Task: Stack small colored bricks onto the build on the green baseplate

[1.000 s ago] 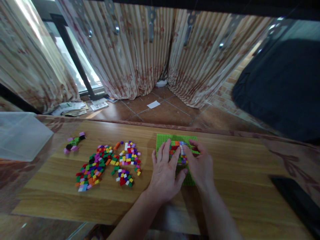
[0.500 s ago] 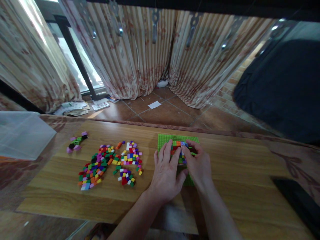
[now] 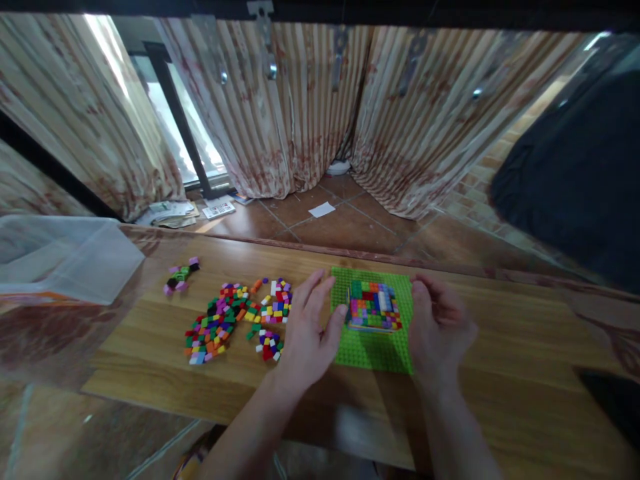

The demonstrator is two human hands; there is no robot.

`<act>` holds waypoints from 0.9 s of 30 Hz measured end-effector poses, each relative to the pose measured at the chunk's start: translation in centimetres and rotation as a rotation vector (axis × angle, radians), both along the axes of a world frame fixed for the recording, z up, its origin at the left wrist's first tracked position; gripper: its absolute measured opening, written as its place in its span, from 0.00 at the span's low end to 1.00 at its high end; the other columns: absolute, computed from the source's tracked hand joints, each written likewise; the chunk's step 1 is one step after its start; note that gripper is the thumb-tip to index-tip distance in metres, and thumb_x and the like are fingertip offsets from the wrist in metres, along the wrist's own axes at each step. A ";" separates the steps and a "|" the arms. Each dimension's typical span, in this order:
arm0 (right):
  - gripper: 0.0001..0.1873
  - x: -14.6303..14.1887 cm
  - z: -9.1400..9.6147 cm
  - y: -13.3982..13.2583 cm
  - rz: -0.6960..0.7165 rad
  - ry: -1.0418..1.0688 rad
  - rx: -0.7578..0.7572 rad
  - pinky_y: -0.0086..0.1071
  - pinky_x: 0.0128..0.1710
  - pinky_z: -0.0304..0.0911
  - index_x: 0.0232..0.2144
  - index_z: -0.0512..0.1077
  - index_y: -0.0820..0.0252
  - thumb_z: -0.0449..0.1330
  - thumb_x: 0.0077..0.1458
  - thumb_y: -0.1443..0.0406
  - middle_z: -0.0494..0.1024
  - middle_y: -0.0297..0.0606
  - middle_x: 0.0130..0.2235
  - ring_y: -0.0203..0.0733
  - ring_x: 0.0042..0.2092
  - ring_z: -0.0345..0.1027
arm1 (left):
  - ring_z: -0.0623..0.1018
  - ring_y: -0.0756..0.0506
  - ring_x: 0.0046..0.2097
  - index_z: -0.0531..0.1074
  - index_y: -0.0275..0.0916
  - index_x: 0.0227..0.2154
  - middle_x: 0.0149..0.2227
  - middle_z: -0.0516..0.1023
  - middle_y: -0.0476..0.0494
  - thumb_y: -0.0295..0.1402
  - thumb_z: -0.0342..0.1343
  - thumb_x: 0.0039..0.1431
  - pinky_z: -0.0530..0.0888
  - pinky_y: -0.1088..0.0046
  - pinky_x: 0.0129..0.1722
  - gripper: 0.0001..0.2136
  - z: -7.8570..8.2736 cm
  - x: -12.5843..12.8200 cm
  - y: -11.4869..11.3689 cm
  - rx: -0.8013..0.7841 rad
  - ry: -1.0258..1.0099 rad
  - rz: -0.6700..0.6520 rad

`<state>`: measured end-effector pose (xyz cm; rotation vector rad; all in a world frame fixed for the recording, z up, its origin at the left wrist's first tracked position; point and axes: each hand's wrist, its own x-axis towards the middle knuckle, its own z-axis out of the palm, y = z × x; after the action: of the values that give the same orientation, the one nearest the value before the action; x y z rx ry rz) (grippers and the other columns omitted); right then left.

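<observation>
On either side of the green baseplate (image 3: 373, 350), left hand (image 3: 305, 333) and right hand (image 3: 440, 327), both open, seemingly empty.

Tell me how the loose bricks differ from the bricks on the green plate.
The loose bricks lie scattered on the table; the built bricks form one square block on the green plate. The loose bricks are left of the left hand; the built bricks are right of it. Both are many-coloured.

Bare wooden table (image 3: 500, 360) lies right of the green baseplate (image 3: 373, 350); loose bricks (image 3: 230, 320) crowd its left.
</observation>
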<state>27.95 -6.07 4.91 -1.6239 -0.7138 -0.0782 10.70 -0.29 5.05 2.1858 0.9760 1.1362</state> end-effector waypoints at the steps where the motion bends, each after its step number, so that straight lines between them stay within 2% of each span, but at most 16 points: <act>1: 0.14 -0.7 0.4 -0.1 0.019 -0.038 0.023 0.38 0.38 0.68 0.39 0.77 0.59 0.58 0.57 0.57 0.79 0.40 0.37 0.42 0.36 0.73 | 0.65 0.42 0.62 0.65 0.40 0.55 0.60 0.67 0.36 0.35 0.51 0.63 0.64 0.57 0.61 0.18 0.0 -0.5 0.4 -0.001 -0.020 0.036; 3: 0.11 -2.6 1.0 -0.3 0.101 -0.122 0.049 0.39 0.40 0.68 0.37 0.77 0.58 0.58 0.58 0.60 0.79 0.39 0.37 0.42 0.37 0.73 | 0.68 0.42 0.60 0.67 0.39 0.53 0.58 0.69 0.36 0.34 0.51 0.64 0.66 0.57 0.60 0.16 -0.1 -1.5 1.3 -0.012 -0.054 0.107; 6: 0.07 -5.8 1.4 -0.5 0.342 -0.291 0.027 0.36 0.43 0.68 0.37 0.76 0.56 0.58 0.59 0.66 0.79 0.37 0.37 0.40 0.40 0.73 | 0.71 0.43 0.57 0.69 0.38 0.51 0.55 0.72 0.37 0.35 0.51 0.63 0.68 0.59 0.57 0.15 -0.2 -3.0 2.6 -0.031 -0.156 0.196; 9: 0.08 -8.1 0.8 -0.2 0.625 -0.419 -0.052 0.32 0.42 0.67 0.39 0.75 0.57 0.57 0.59 0.70 0.79 0.35 0.36 0.37 0.39 0.73 | 0.74 0.43 0.53 0.71 0.37 0.48 0.51 0.75 0.37 0.35 0.52 0.62 0.72 0.63 0.51 0.14 -0.3 -4.3 3.6 -0.079 -0.274 0.257; 11: 0.08 -8.9 0.0 0.2 0.740 -0.432 -0.119 0.31 0.41 0.67 0.39 0.74 0.58 0.56 0.60 0.71 0.79 0.37 0.36 0.37 0.39 0.72 | 0.75 0.43 0.51 0.72 0.37 0.47 0.49 0.76 0.37 0.35 0.53 0.61 0.73 0.65 0.49 0.14 -0.2 -5.0 4.1 -0.125 -0.320 0.283; 16: 0.07 -9.5 -1.8 0.9 0.773 -0.403 -0.277 0.33 0.40 0.67 0.37 0.74 0.58 0.55 0.60 0.68 0.78 0.37 0.36 0.40 0.39 0.72 | 0.77 0.44 0.47 0.73 0.36 0.46 0.46 0.78 0.39 0.35 0.53 0.60 0.73 0.66 0.47 0.14 0.4 -6.4 4.8 -0.224 -0.389 0.334; 19: 0.08 -9.8 -2.4 1.2 0.767 -0.384 -0.322 0.35 0.41 0.68 0.39 0.74 0.57 0.55 0.61 0.66 0.78 0.38 0.38 0.41 0.40 0.72 | 0.77 0.44 0.46 0.73 0.36 0.46 0.45 0.78 0.39 0.35 0.51 0.61 0.73 0.66 0.47 0.14 0.3 -7.0 5.2 -0.239 -0.351 0.377; 22: 0.10 -10.1 -2.7 1.6 0.781 -0.385 -0.361 0.38 0.44 0.68 0.41 0.74 0.57 0.54 0.61 0.66 0.78 0.40 0.41 0.43 0.43 0.72 | 0.76 0.44 0.47 0.74 0.35 0.45 0.44 0.79 0.39 0.29 0.51 0.60 0.71 0.63 0.51 0.12 -0.1 -7.5 5.5 -0.154 -0.131 0.384; 25: 0.10 -10.3 -2.9 1.8 0.800 -0.389 -0.365 0.40 0.45 0.67 0.42 0.74 0.56 0.54 0.61 0.66 0.78 0.41 0.42 0.44 0.44 0.71 | 0.74 0.43 0.50 0.73 0.35 0.45 0.47 0.78 0.40 0.21 0.49 0.56 0.67 0.60 0.55 0.16 -0.3 -7.5 5.8 -0.032 0.193 0.278; 27: 0.10 -10.2 -3.0 1.9 0.802 -0.384 -0.363 0.40 0.45 0.67 0.41 0.73 0.56 0.54 0.60 0.66 0.78 0.40 0.42 0.44 0.44 0.72 | 0.72 0.42 0.53 0.71 0.36 0.49 0.50 0.77 0.40 0.20 0.47 0.55 0.65 0.58 0.56 0.20 -0.4 -7.4 5.9 0.003 0.325 0.223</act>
<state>17.72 -4.18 1.91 -1.5558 -1.7088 0.3467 3.34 5.66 4.62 2.3562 1.3851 0.8877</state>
